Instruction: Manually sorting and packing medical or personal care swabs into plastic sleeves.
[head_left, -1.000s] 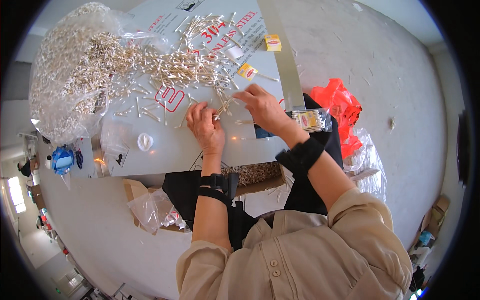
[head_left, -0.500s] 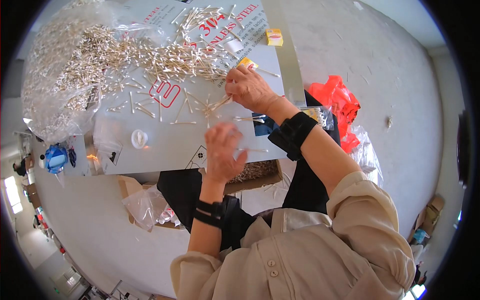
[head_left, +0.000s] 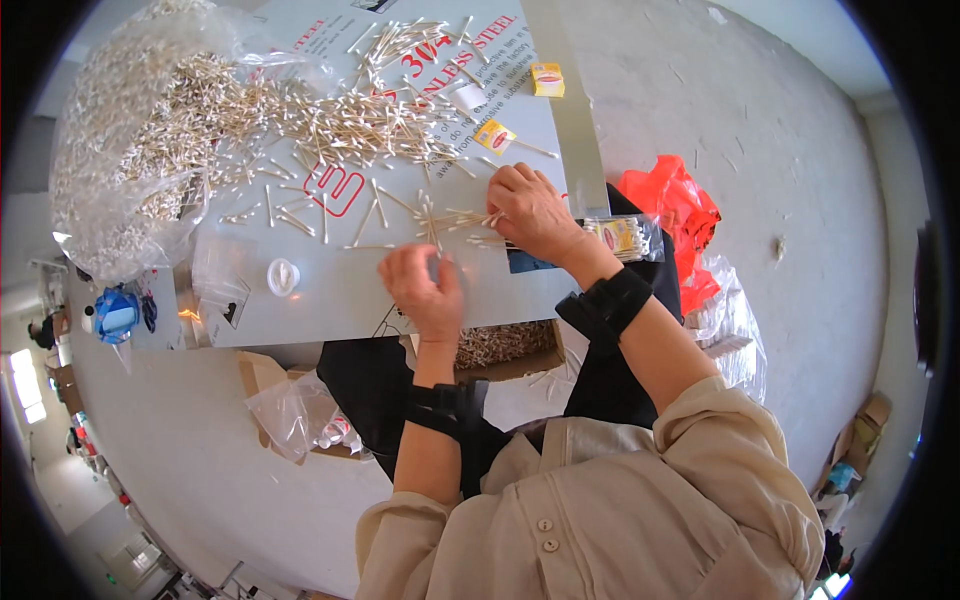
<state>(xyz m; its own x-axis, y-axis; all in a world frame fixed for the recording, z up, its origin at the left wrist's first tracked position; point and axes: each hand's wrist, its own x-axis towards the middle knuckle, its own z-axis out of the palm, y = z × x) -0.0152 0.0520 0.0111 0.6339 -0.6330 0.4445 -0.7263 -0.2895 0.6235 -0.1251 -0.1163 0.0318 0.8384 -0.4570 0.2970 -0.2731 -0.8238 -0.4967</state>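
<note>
Loose cotton swabs [head_left: 360, 125] with white tips and pale sticks form a long pile across the steel-topped table. My right hand [head_left: 535, 212] is closed over the ends of a small bunch of cotton swabs [head_left: 465, 218], which points left. To its left, my left hand [head_left: 425, 292] is low over the table near the front edge, fingers curved and thumb apart, slightly blurred. I see nothing held in it. Several single swabs [head_left: 378, 205] lie scattered just beyond it. A small yellow-and-white box [head_left: 494, 137] lies beyond my right hand.
A big clear bag of swabs [head_left: 120, 150] fills the table's left. A round white container [head_left: 283, 277] is near the front; another yellow box [head_left: 547, 80] lies far right. By my right forearm is a packet of swabs [head_left: 625, 237]. Below are a swab-filled carton [head_left: 550, 362] and red bag [head_left: 675, 200].
My right hand has moved right and nearer with its bunch, uncovering the yellow-and-white box. My left hand has shifted slightly left and nearer.
</note>
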